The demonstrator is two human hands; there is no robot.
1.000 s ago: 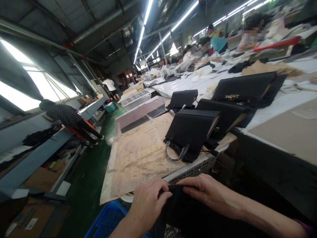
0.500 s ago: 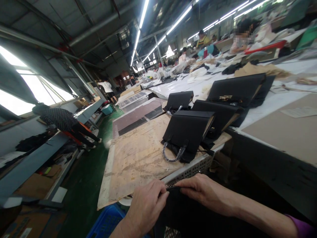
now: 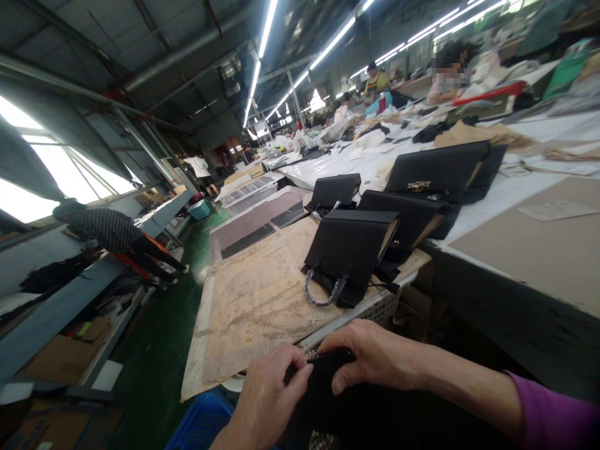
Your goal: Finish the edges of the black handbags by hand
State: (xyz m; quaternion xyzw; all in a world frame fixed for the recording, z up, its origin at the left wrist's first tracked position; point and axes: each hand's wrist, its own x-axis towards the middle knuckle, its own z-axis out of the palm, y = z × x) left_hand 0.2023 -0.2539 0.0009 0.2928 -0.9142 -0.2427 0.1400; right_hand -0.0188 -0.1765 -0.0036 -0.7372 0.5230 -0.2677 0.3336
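My left hand [image 3: 274, 384] pinches the upper edge of a black leather-like piece [image 3: 323, 390] low in the view, with thumb and fingers closed. My right hand [image 3: 363, 359] grips the same edge a little to the right, its thumb on the near face and its fingers bent over the top. A patch of brown-and-white patterned fabric [image 3: 324, 440] shows at the bottom beside the black piece. The lower part of the piece is lost in dark shadow, so its full shape cannot be made out.
Beyond my hands is a worn tan board [image 3: 253, 300]. Black handbags [image 3: 349, 253], several of them, lie at its right, the nearest with a plastic-wrapped handle. A blue crate [image 3: 201, 419] stands below left. One person [image 3: 110, 234] bends over the left-hand shelf.
My right thumb has drawn down and away from its fingers on the black piece, and that hand has moved slightly left. My left hand keeps its pinch. The view has shifted slightly.
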